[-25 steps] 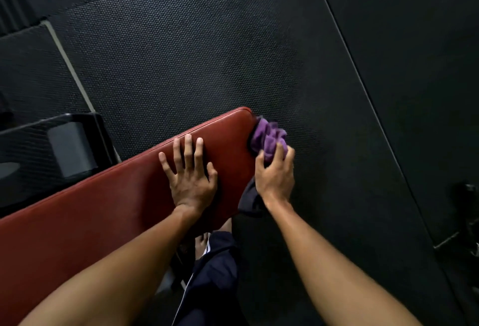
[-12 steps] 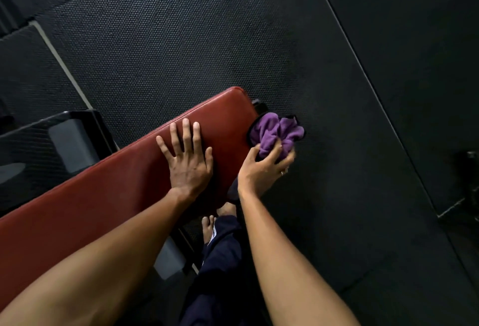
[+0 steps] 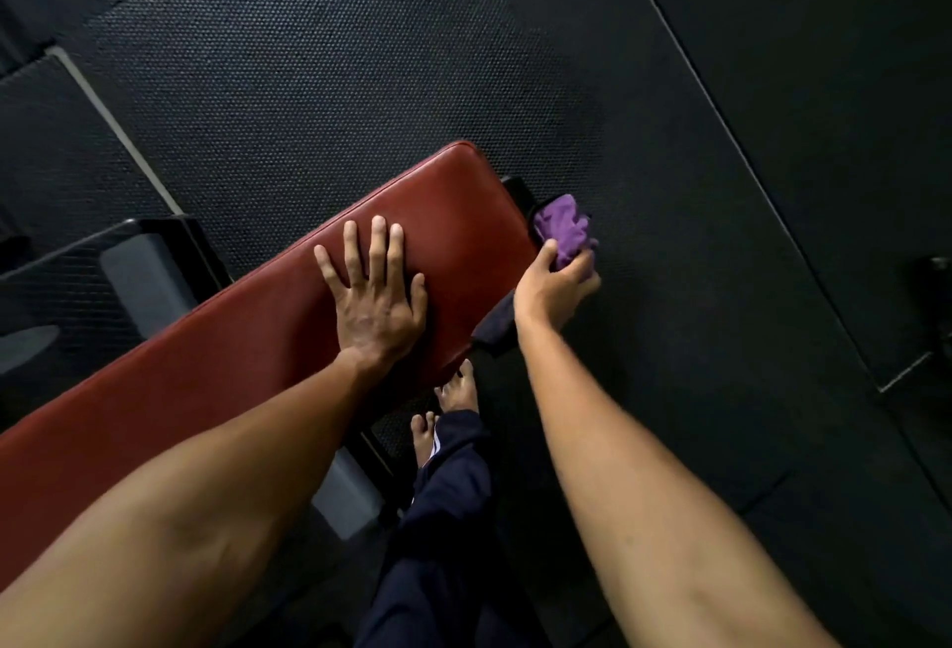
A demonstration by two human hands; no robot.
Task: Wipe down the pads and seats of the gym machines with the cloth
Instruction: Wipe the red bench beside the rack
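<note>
Dark dimpled rubber floor (image 3: 360,55) spreads all round, dimly lit; a pale seam (image 3: 113,129) runs at ten o'clock.

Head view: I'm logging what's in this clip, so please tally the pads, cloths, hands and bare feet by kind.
Red pad: 1
Purple cloth: 1
Hands: 2, the left hand flat on the pad, the right hand holding the cloth
Bare feet: 2, upper foot and lower foot
Total: 6
</note>
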